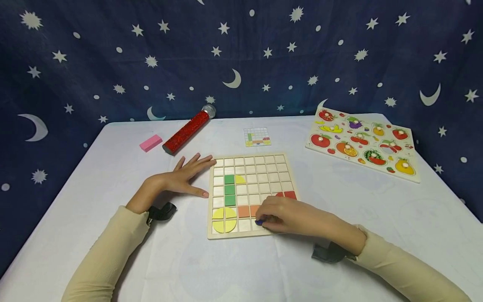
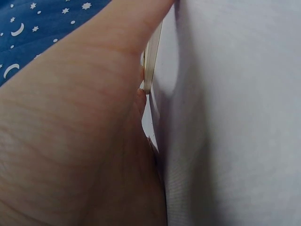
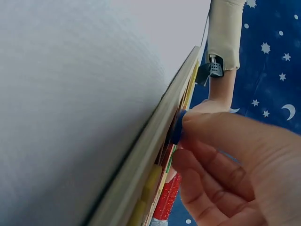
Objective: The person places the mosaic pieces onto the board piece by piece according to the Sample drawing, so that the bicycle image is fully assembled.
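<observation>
A wooden grid board lies flat on the table, with green squares, yellow quarter-circle tiles, orange tiles and red tiles set in its cells. My right hand pinches a small blue tile between thumb and fingers, low over the board's bottom row. The hand covers part of the lower right cells. My left hand rests beside the board with fingers spread, its fingertips right at the left edge. In the left wrist view the palm fills much of the picture.
Beyond the board lies a small pattern card. A red glittery microphone and a pink block are at the back left. The fruit puzzle board occupies the back right. A starry cloth hangs behind the table.
</observation>
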The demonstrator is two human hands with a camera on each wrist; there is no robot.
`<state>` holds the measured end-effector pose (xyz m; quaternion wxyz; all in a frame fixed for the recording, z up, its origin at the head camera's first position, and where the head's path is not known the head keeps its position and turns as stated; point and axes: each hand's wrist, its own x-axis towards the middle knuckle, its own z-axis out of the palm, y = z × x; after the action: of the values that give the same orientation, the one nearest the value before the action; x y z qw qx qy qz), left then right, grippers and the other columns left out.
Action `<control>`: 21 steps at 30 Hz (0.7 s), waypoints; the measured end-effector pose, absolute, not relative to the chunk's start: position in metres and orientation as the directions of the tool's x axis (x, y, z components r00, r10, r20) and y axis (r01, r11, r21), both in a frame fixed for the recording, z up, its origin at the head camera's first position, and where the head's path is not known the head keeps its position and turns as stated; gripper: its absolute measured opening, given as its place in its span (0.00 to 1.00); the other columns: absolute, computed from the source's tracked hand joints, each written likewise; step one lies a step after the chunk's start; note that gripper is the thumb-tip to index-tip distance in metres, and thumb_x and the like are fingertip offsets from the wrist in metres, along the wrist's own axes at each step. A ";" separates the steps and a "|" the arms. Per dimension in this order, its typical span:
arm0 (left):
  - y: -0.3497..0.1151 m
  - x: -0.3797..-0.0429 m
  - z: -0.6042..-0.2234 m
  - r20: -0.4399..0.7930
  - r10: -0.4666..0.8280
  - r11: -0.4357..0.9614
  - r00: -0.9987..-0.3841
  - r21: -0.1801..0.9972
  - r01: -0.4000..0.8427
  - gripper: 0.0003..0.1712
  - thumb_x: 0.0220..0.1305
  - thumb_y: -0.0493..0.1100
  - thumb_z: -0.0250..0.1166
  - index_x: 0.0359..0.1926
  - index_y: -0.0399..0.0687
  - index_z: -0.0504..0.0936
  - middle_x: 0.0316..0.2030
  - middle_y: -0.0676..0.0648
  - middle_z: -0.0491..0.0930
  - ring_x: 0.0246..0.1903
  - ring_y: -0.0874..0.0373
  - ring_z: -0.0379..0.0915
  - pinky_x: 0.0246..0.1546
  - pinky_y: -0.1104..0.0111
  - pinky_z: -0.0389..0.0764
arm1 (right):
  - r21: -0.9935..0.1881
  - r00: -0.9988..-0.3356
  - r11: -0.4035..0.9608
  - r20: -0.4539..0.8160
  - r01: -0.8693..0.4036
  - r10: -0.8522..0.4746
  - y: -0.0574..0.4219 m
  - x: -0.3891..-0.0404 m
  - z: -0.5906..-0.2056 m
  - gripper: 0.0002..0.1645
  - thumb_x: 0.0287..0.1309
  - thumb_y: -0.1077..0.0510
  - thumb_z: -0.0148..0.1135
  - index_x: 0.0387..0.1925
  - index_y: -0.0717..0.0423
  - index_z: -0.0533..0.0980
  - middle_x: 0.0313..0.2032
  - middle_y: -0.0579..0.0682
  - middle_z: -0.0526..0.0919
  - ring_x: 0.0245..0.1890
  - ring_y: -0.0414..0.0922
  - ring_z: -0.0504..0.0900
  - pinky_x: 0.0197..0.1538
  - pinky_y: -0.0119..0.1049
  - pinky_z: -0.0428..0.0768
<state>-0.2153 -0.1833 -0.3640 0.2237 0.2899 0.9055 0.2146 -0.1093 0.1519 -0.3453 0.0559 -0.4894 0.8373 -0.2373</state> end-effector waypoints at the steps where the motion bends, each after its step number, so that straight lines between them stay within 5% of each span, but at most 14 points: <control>1: -0.183 -0.215 -0.364 -0.281 0.621 0.740 -0.732 0.519 0.428 0.61 0.51 0.64 0.70 0.78 0.58 0.46 0.78 0.46 0.36 0.75 0.44 0.19 0.67 0.39 0.19 | -0.450 -0.515 0.409 0.138 -0.794 -0.846 0.152 -0.110 -0.346 0.06 0.57 0.65 0.67 0.37 0.53 0.81 0.35 0.41 0.81 0.36 0.35 0.75 0.42 0.24 0.77; 11: -0.184 -0.215 -0.364 -0.273 0.628 0.731 -0.729 0.527 0.433 0.60 0.51 0.64 0.70 0.78 0.57 0.46 0.78 0.46 0.37 0.75 0.44 0.19 0.67 0.39 0.19 | -0.434 -0.514 0.409 0.158 -0.803 -0.843 0.152 -0.112 -0.352 0.06 0.57 0.65 0.67 0.33 0.51 0.83 0.33 0.39 0.77 0.31 0.32 0.72 0.35 0.21 0.74; 21: -0.185 -0.215 -0.366 -0.274 0.631 0.730 -0.726 0.527 0.436 0.60 0.51 0.64 0.70 0.78 0.58 0.46 0.78 0.46 0.37 0.75 0.44 0.19 0.67 0.39 0.19 | -0.439 -0.522 0.410 0.171 -0.800 -0.836 0.151 -0.110 -0.353 0.06 0.58 0.62 0.68 0.38 0.51 0.83 0.38 0.39 0.83 0.39 0.33 0.79 0.46 0.25 0.80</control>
<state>-0.2150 -0.1847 -0.3655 0.2232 0.2956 0.9028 0.2187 -0.1102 0.1510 -0.3526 0.0376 -0.4874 0.8388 -0.2397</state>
